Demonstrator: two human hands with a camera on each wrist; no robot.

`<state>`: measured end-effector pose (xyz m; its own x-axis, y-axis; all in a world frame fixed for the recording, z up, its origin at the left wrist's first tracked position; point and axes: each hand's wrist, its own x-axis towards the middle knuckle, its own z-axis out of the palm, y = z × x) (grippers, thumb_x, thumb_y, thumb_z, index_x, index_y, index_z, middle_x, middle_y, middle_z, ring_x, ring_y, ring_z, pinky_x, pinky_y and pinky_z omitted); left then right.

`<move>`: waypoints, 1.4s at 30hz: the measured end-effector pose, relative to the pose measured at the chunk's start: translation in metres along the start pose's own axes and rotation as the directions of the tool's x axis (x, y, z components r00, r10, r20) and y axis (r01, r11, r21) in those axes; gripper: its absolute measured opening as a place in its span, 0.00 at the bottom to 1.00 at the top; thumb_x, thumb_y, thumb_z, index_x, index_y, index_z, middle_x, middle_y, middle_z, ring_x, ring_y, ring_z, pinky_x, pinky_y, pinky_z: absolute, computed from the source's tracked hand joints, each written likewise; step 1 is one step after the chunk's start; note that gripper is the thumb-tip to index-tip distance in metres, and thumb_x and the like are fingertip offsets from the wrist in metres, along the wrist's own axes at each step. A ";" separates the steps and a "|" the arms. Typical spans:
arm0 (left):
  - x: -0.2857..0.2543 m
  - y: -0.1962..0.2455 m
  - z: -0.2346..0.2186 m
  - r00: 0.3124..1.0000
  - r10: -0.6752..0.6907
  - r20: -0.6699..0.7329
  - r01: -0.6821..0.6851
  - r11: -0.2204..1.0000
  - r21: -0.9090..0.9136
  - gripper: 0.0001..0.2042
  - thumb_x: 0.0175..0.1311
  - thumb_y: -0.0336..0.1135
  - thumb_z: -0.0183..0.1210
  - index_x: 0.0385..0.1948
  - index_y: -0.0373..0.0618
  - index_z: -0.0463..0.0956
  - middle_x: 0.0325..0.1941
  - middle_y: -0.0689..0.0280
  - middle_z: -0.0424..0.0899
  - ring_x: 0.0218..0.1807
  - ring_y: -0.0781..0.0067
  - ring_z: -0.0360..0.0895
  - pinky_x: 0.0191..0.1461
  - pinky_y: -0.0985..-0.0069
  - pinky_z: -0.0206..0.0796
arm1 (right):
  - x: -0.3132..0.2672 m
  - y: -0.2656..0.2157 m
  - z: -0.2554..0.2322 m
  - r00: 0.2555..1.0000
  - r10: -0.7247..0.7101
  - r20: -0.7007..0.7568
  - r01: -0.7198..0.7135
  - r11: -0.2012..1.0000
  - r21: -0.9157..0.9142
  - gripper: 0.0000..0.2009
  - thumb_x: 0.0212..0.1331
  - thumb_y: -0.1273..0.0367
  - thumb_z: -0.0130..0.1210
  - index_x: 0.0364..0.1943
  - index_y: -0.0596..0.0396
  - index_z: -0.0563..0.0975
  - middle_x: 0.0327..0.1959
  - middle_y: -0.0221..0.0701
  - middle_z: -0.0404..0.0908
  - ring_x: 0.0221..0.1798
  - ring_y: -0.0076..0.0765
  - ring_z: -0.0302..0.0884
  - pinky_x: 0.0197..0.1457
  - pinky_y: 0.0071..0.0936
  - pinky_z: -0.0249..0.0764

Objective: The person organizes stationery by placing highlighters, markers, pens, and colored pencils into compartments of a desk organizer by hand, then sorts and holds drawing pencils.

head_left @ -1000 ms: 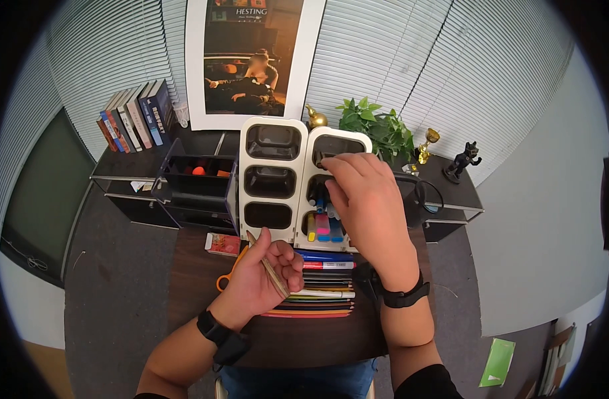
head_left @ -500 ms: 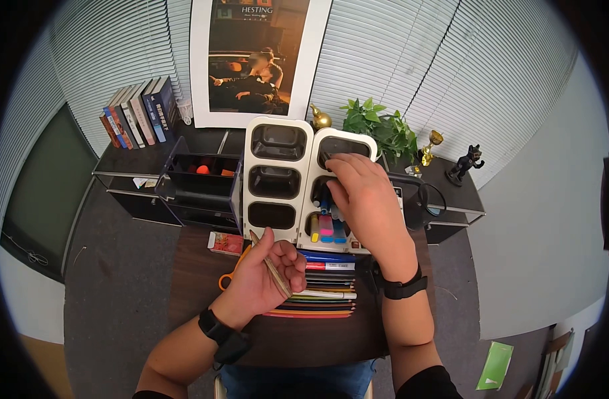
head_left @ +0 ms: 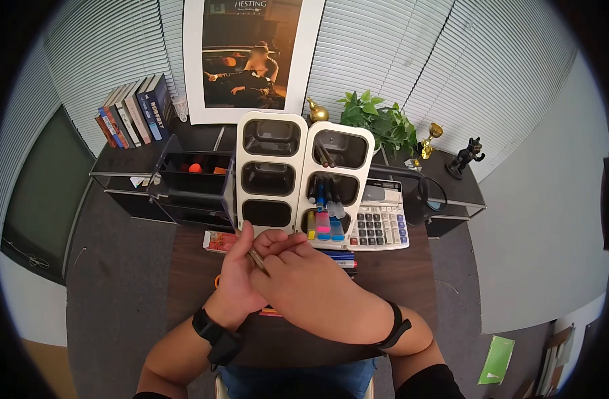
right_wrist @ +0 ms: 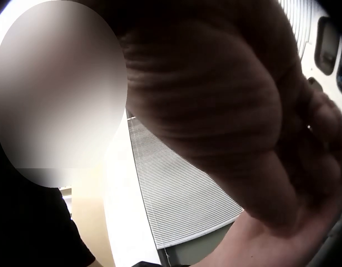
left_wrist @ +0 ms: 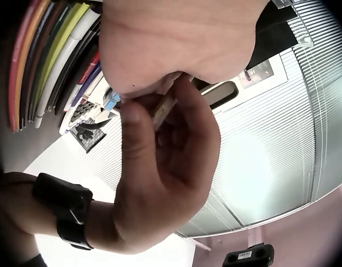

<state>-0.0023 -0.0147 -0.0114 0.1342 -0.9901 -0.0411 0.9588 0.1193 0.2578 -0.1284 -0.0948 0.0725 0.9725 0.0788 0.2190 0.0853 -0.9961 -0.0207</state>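
My left hand (head_left: 234,287) is palm up over the table and holds thin wooden pencils (head_left: 257,261) under its thumb. Across it reaches my right hand (head_left: 317,289), whose thumb and finger pinch the same pencils, as the left wrist view shows. Behind the hands stands a white organizer (head_left: 340,172) with dark compartments. Two dark pencils (head_left: 326,157) lean in its top right compartment. Below them are pens (head_left: 321,191) in the middle one and highlighters (head_left: 323,224) in the lowest. The right hand hides most of the row of coloured pencils on the table.
A calculator (head_left: 386,226) lies to the right of the organizer, with a black mesh cup (head_left: 428,205) beyond. On the left are a small red box (head_left: 218,241) and a black desk caddy (head_left: 191,189). Blue and red markers (head_left: 344,260) lie just before the organizer.
My right hand has left the organizer's top right compartment, where two dark pencils now show, and moved down left to the left hand. The left hand stays nearly in place.
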 end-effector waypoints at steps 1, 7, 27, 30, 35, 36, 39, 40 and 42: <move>-0.001 0.001 0.001 1.000 -0.004 0.002 0.004 1.000 0.002 0.29 0.72 0.63 0.42 0.45 0.43 0.78 0.60 0.52 0.78 0.63 0.54 0.72 0.70 0.55 0.61 | 0.002 0.004 -0.002 0.998 -0.041 -0.036 0.043 0.999 0.033 0.17 0.49 0.73 0.57 0.46 0.60 0.75 0.33 0.32 0.77 0.37 0.40 0.78 0.43 0.35 0.73; -0.003 0.001 0.001 0.975 -0.074 0.208 0.058 0.995 0.082 0.34 0.71 0.68 0.36 0.47 0.41 0.75 0.48 0.58 0.80 0.53 0.55 0.77 0.58 0.59 0.67 | -0.004 0.037 -0.058 0.912 0.062 -0.405 -0.048 0.998 0.045 0.12 0.50 0.74 0.59 0.40 0.57 0.78 0.29 0.33 0.77 0.32 0.42 0.77 0.38 0.36 0.72; -0.003 0.000 0.001 0.992 -0.118 0.054 0.110 0.986 0.124 0.20 0.76 0.50 0.41 0.37 0.43 0.74 0.31 0.65 0.73 0.33 0.68 0.71 0.42 0.68 0.63 | 0.015 0.112 -0.009 0.812 0.236 -0.535 -0.320 0.945 -0.068 0.12 0.51 0.74 0.62 0.41 0.57 0.78 0.34 0.33 0.77 0.42 0.43 0.73 0.50 0.38 0.69; -0.003 0.001 0.001 0.992 -0.116 0.055 0.108 0.986 0.128 0.19 0.76 0.49 0.41 0.37 0.43 0.74 0.30 0.65 0.73 0.32 0.68 0.71 0.41 0.68 0.63 | 0.015 0.111 -0.009 0.812 0.238 -0.533 -0.315 0.947 -0.057 0.13 0.50 0.74 0.62 0.42 0.57 0.78 0.36 0.34 0.78 0.43 0.43 0.73 0.51 0.38 0.68; -0.003 0.002 0.001 0.993 -0.111 0.049 0.105 0.988 0.117 0.19 0.75 0.48 0.42 0.37 0.43 0.74 0.30 0.65 0.73 0.32 0.68 0.71 0.41 0.68 0.63 | 0.010 0.108 -0.023 0.806 0.249 -0.537 -0.313 0.949 -0.030 0.15 0.50 0.75 0.63 0.44 0.57 0.78 0.38 0.36 0.79 0.45 0.45 0.75 0.51 0.39 0.69; -0.003 0.002 0.000 0.993 -0.103 0.056 0.096 0.988 0.125 0.18 0.75 0.49 0.42 0.38 0.43 0.74 0.30 0.65 0.73 0.32 0.68 0.71 0.41 0.68 0.63 | 0.008 0.106 -0.029 0.790 0.258 -0.557 -0.313 0.950 -0.003 0.15 0.50 0.75 0.63 0.44 0.58 0.78 0.38 0.37 0.79 0.44 0.46 0.75 0.51 0.39 0.70; -0.002 0.003 0.001 0.994 -0.096 0.053 0.088 0.987 0.135 0.19 0.75 0.49 0.43 0.38 0.43 0.74 0.30 0.65 0.73 0.31 0.68 0.71 0.40 0.69 0.63 | -0.003 0.102 -0.044 0.752 0.266 -0.603 -0.316 0.948 0.024 0.14 0.51 0.76 0.63 0.44 0.58 0.79 0.38 0.38 0.80 0.45 0.48 0.76 0.51 0.40 0.71; -0.003 0.003 0.003 0.995 -0.090 0.047 0.083 0.987 0.141 0.19 0.75 0.50 0.43 0.38 0.42 0.73 0.30 0.65 0.72 0.31 0.69 0.71 0.40 0.69 0.63 | -0.007 0.103 -0.046 0.742 0.260 -0.618 -0.320 0.947 0.015 0.14 0.52 0.76 0.63 0.44 0.58 0.79 0.39 0.38 0.81 0.45 0.49 0.77 0.50 0.39 0.72; -0.004 -0.001 0.001 0.997 -0.056 0.056 0.049 0.992 0.119 0.20 0.75 0.51 0.42 0.38 0.42 0.73 0.29 0.65 0.72 0.30 0.70 0.70 0.39 0.70 0.63 | -0.024 0.091 -0.056 0.719 0.314 -0.620 -0.374 0.927 0.035 0.12 0.54 0.75 0.64 0.43 0.58 0.80 0.40 0.38 0.82 0.42 0.45 0.80 0.46 0.34 0.75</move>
<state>-0.0039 -0.0112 -0.0102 0.0658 -0.9978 -0.0017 0.9275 0.0606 0.3689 -0.1563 -0.1892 0.1202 0.5916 -0.2800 0.7560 -0.2769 -0.9513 -0.1356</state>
